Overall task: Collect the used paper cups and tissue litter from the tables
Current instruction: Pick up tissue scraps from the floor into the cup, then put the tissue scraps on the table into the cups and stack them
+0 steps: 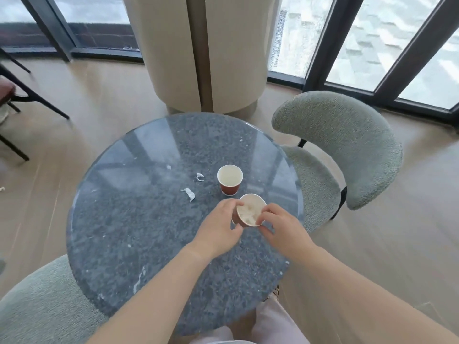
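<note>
Both hands meet at the near paper cup (pixel 250 213): your left hand (pixel 218 229) wraps its side, your right hand (pixel 280 227) pinches its rim over stuffed tissue; squeeze harder and it may buckle, spilling litter.

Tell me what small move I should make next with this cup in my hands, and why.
Probably reach your right hand for the nearest tissue scrap and drop it into the held cup. The left hand already grips that cup, which seems to hold crumpled tissue, while scraps and a second cup sit loose on the table.
</note>
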`<state>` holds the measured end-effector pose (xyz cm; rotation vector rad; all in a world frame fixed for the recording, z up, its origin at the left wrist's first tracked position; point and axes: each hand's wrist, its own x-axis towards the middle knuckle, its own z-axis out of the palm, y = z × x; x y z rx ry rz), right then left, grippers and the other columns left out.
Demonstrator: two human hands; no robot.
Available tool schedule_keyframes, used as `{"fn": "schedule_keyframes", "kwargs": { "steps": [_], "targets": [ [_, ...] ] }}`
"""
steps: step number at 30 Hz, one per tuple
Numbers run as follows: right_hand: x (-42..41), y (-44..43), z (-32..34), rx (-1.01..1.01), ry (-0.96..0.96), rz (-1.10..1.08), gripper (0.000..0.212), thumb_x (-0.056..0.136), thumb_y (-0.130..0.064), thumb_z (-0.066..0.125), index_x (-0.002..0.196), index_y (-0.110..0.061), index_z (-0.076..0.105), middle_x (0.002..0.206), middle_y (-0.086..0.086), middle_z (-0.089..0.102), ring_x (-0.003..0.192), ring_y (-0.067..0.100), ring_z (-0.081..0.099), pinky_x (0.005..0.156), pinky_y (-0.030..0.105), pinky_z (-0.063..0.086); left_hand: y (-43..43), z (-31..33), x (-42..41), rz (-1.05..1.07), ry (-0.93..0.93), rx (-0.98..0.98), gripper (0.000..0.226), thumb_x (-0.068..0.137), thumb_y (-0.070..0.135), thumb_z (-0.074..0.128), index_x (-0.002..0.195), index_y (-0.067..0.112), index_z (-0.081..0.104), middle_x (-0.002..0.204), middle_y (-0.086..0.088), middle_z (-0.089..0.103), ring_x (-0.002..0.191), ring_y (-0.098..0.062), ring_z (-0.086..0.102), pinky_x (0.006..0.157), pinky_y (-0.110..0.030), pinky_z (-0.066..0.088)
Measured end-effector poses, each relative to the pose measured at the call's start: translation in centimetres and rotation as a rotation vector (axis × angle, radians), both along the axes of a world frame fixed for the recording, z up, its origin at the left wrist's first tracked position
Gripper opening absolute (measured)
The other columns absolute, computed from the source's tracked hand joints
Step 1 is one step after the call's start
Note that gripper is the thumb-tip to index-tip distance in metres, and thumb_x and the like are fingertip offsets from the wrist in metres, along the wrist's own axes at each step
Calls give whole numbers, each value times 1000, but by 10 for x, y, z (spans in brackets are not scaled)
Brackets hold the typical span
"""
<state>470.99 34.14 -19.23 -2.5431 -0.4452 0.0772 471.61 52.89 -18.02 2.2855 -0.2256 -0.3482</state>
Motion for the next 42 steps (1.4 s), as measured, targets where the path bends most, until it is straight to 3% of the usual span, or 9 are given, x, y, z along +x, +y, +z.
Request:
{"fn": "schedule_keyframes", "kwargs": {
  "steps": [3,8,13,16,22,27,32,36,42],
  "targets": [
    [26,-8,-7,30,26,-5,8,81,-11,66,89,-13,66,97,-1,59,71,8,44,63,24,36,1,-8,16,28,18,65,45,85,18,55,127,28,42,130,11,43,109,-8,51,91,-25,42],
    [69,-22,-8,28,59,5,5,82,-13,64,87,-13,65,97,-4,57,76,16,54,64,31,45,2,-17,38,192,36,168,40,86,20,54,125,28,44,131,10,43,108,-9,51,87,-27,44],
    [109,-34,-13,14,75,20,7,86,-17,60,91,-15,65,101,-6,58,88,17,57,65,37,49,-5,-25,60,298,-40,217,26,86,18,55,110,29,54,118,13,50,102,-9,54,82,-30,47],
    [125,-41,-19,-8,82,57,9,87,-18,59,93,-16,65,102,-8,59,93,16,57,65,34,48,-18,-32,72,335,-75,239,21,85,18,57,103,29,58,111,13,55,103,-9,51,79,-23,42],
    [150,-48,-31,-15,98,107,10,87,-20,58,94,-19,64,103,-10,59,94,15,57,63,30,46,-31,-45,92,362,-75,372,31,84,16,58,114,25,54,120,9,50,115,-15,42,88,-30,44],
    [164,-47,-34,11,96,142,9,86,-19,58,92,-21,64,102,-10,59,92,13,57,64,32,49,-35,-48,108,306,45,538,27,90,21,50,114,27,58,118,5,60,111,-22,52,87,-37,45],
    [175,-41,-36,17,74,147,7,85,-18,60,88,-21,65,98,-10,60,88,13,58,56,25,39,-29,-45,106,378,13,503,20,89,23,50,105,26,62,106,5,63,105,-21,55,78,-36,48],
    [177,-28,-36,22,88,156,8,86,-18,59,90,-20,66,98,-9,60,88,14,58,57,25,41,-13,-43,89,462,-46,495,13,88,21,52,96,21,63,96,5,63,93,-21,57,65,-33,46],
    [167,1,-44,-37,116,136,11,87,-19,58,94,-22,66,102,-9,59,92,14,56,55,26,40,13,-42,64,503,16,525,18,88,21,51,100,21,64,100,4,63,98,-21,55,72,-35,48]
  ]
}}
